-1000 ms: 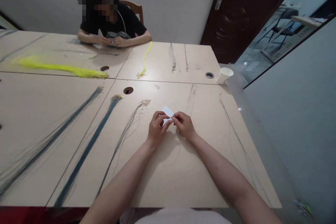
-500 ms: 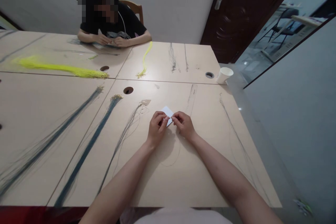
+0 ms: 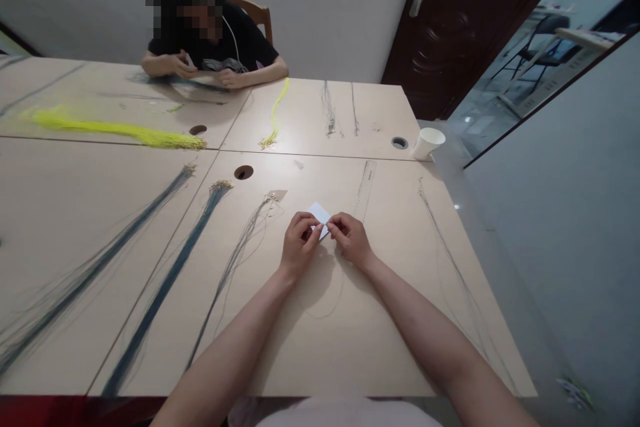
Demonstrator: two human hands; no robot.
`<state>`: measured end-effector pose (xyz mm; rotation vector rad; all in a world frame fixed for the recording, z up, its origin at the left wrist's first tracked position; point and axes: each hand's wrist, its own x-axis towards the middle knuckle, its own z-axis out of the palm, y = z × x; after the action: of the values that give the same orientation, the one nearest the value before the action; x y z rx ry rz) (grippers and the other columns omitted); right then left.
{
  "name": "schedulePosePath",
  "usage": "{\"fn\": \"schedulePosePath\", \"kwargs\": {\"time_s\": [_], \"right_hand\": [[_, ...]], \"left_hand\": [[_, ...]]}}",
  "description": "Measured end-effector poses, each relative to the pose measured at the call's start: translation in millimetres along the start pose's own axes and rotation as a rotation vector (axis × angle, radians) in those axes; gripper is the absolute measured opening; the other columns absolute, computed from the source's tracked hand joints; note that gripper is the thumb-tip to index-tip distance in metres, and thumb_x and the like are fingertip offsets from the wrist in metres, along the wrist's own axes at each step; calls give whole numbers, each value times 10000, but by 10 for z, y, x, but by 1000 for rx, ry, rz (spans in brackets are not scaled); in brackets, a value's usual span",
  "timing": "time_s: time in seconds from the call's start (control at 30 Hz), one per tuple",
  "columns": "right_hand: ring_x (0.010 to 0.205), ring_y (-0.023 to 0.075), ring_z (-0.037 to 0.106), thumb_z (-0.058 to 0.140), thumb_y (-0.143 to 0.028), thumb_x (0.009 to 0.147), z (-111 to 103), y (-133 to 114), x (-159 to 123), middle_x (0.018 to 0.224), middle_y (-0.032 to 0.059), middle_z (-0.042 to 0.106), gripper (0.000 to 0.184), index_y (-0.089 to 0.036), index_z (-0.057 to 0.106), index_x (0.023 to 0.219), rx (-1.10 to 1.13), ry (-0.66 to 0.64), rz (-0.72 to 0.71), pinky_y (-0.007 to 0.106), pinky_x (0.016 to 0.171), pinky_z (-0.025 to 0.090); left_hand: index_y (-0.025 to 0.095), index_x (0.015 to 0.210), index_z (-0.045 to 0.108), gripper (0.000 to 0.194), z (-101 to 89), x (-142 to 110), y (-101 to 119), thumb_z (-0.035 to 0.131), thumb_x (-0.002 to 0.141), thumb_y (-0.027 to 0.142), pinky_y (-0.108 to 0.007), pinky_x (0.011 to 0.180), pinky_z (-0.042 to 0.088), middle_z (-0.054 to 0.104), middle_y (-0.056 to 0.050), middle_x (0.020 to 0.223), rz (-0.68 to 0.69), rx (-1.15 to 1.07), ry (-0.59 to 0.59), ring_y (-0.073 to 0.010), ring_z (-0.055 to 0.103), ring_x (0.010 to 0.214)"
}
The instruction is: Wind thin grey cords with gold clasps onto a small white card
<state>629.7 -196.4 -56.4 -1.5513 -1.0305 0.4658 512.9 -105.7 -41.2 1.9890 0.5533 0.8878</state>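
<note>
My left hand [image 3: 301, 240] and my right hand [image 3: 351, 237] meet over a small white card [image 3: 319, 213], thumbs and fingertips pinched close together. A thin line [image 3: 320, 317] hangs from them in a loose loop over the table; both hands seem closed on it, though what sits right between the fingertips is too small to make out. To the left lies a bundle of thin grey lines [image 3: 235, 257] with gold hook-like ends by a brown tag [image 3: 278, 195]. Behind my right hand rests a clear ruler [image 3: 365, 190].
Blue-green line bundles [image 3: 173, 280] run along the left of the table [image 3: 390, 347]. Farther back lie a yellow bundle [image 3: 115, 130] and a white cup [image 3: 429, 143]. More thin lines [image 3: 445, 247] lie at right. A co-worker [image 3: 240, 37] sits opposite, hands on the table.
My two hands keep almost the same pinched pose over the card. Across the table, the co-worker's hands have moved apart, one of them rising to the left.
</note>
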Motion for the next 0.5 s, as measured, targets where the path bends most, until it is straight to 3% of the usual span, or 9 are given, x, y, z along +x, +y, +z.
{"fn": "schedulePosePath", "kwargs": {"time_s": [0.5], "right_hand": [[588, 114, 501, 513, -329, 806, -4, -6, -2, 681, 8, 555, 168, -176, 579, 786, 2, 5, -8, 237, 557, 398]], "left_hand": [[171, 767, 597, 119, 2, -9, -22, 551, 813, 271, -215, 536, 392, 525, -38, 856, 18, -10, -2, -87, 488, 656]]}}
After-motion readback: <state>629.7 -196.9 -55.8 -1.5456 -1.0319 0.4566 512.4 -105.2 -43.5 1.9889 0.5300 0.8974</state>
